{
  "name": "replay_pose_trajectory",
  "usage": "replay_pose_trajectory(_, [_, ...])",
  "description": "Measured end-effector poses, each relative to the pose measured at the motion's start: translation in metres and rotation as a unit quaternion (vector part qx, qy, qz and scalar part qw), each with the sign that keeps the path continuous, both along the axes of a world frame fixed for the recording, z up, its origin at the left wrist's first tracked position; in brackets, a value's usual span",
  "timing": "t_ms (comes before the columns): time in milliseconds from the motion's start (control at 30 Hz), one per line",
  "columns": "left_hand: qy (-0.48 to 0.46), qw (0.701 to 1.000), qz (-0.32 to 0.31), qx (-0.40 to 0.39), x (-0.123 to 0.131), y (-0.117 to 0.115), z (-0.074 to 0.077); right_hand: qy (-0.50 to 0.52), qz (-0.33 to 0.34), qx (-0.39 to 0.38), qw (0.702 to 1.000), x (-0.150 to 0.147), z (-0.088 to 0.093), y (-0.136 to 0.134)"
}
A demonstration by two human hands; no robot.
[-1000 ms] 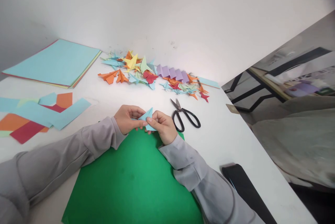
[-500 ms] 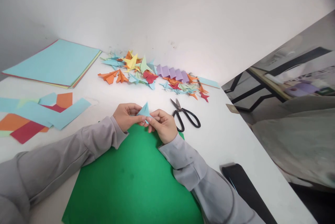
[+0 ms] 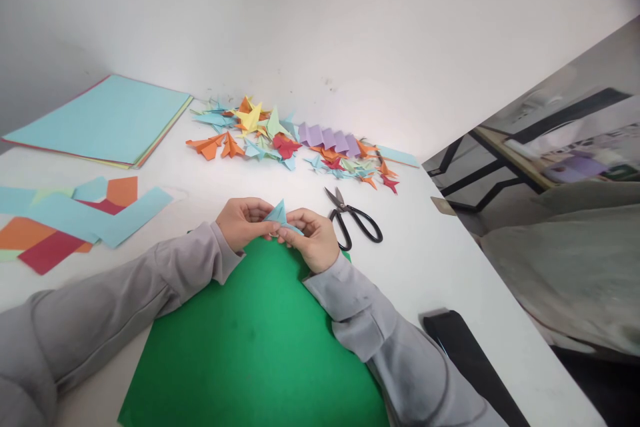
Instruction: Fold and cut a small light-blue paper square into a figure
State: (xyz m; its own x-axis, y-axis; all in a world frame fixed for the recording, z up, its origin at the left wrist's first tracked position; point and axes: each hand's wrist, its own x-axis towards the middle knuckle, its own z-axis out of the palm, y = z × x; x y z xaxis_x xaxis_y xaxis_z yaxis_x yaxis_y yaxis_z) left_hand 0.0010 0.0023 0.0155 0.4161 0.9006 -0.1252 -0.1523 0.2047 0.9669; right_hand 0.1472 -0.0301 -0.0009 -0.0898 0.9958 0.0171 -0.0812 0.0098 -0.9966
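Note:
A small folded piece of light blue paper [image 3: 277, 212] is pinched between both hands, its pointed tip facing away from me. My left hand [image 3: 244, 222] grips its left side with thumb and fingers. From the right, my right hand [image 3: 314, 237] holds it, and a narrow blue flap shows above that thumb. The fingertips hide the lower part of the fold. Beneath the hands lies a large green sheet [image 3: 255, 340]. Black-handled scissors [image 3: 353, 217] rest with blades parted just right of my right hand.
Folded paper figures [image 3: 260, 127] in many colours and a purple pleated strip [image 3: 330, 139] lie along the wall. Stacked coloured sheets [image 3: 105, 117] sit at the back left, with cut paper strips [image 3: 70, 214] nearer. A black flat object [image 3: 470, 360] lies near the table's right edge.
The blue paper's tip has shifted slightly right and down, and more of a flap shows on its right side. Both hands keep hold of it in nearly the same place.

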Motion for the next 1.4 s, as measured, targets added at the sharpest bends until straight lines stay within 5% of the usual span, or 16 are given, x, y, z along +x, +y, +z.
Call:
replay_pose_trajectory(600, [-0.043, 0.997, 0.06, -0.019, -0.002, 0.008, -0.014, 0.069, -0.006, -0.032, 0.997, 0.004, -0.007, 0.003])
replay_pose_trajectory(867, [-0.014, 1.0, 0.012, -0.013, -0.003, 0.004, -0.006, 0.009, -0.012, -0.001, 1.0, 0.002, -0.007, 0.001])
replay_pose_trajectory(1400, [-0.008, 1.0, 0.016, -0.02, -0.002, 0.005, -0.012, 0.015, 0.0, 0.029, 0.999, 0.004, -0.005, 0.0])
